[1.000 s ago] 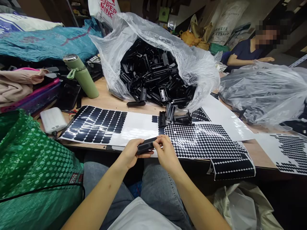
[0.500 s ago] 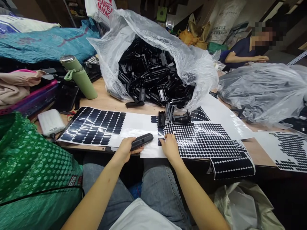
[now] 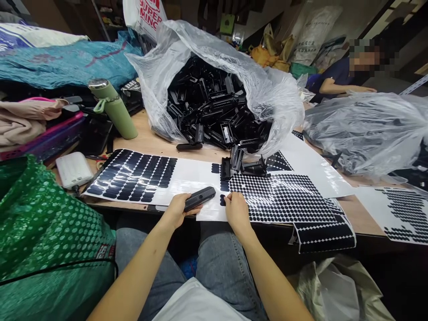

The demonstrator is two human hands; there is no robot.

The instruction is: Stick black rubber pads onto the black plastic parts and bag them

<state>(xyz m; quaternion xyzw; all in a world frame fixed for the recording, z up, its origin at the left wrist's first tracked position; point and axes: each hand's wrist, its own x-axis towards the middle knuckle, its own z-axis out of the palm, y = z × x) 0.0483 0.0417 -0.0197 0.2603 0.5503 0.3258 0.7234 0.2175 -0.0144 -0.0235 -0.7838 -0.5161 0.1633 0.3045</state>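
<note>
My left hand [image 3: 178, 209] is closed around a long black plastic part [image 3: 199, 199] with a textured face and a small round recess. It holds the part tilted just above the white backing sheet near the table's front edge. To the right, my right hand [image 3: 236, 209] has its thumb and fingertips pinched together over the sheet. Those fingertips are beside a column of black stickers [image 3: 223, 200]; whatever is between them is hidden. Right of this hand lies a sheet of small round black stickers [image 3: 284, 196]. On the left is a sheet of oblong black stickers [image 3: 133, 174].
Behind the sheets, a large clear plastic bag [image 3: 284, 98] lies open, full of black plastic parts [image 3: 214, 102], several spilled in front. A green bottle [image 3: 117, 111] and white power bank [image 3: 73, 169] stand left. A co-worker [image 3: 337, 82] sits at the far right behind another bag [image 3: 361, 133].
My right thumb and fingers have drawn closer together at the sticker column. The black part in my left hand is nearly still. The co-worker's arm has shifted, and the view has tilted slightly.
</note>
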